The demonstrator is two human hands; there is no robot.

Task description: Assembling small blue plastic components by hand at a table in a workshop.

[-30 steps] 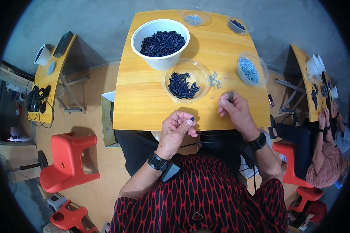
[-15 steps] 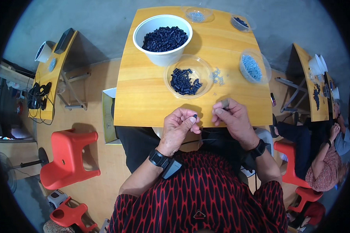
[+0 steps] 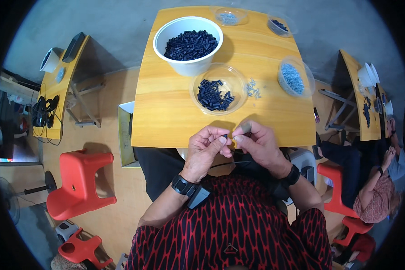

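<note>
One wooden table (image 3: 166, 112) carries one white tub (image 3: 186, 68), heaped with dark plastic tubes, and four clear bowls: the middle bowl (image 3: 241, 100) with more tubes, the far-right bowl (image 3: 280, 25) with dark pieces, two others (image 3: 292, 78) with silvery screws. Two hands work by the near edge. The left hand (image 3: 204, 146) has thumb and forefinger clamped on one tube (image 3: 225, 135); the right hand's (image 3: 258, 146) fingertips are together, on what I cannot tell. That tube looks light and stiff, best pinched by its sides. Loose screws (image 3: 253, 89) lie too small to count.
</note>
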